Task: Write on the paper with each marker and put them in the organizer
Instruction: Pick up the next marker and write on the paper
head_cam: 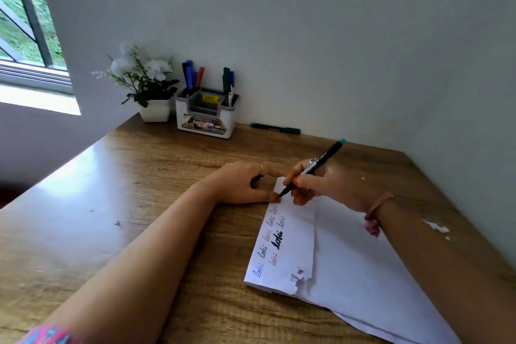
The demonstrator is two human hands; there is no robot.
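1. I see right hand [321, 184] clamped on marker [312, 167], tip on far end of paper [293, 237], which reads "loki" repeatedly.
2. Left hand [245, 184] curled, pinning paper's far edge.
3. Organizer [206, 114] far left; label unreadable.

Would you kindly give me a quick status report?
Right hand writing, teal-capped marker on paper. Left hand steadying paper. Green marker still outside organizer. Nothing obstructing.
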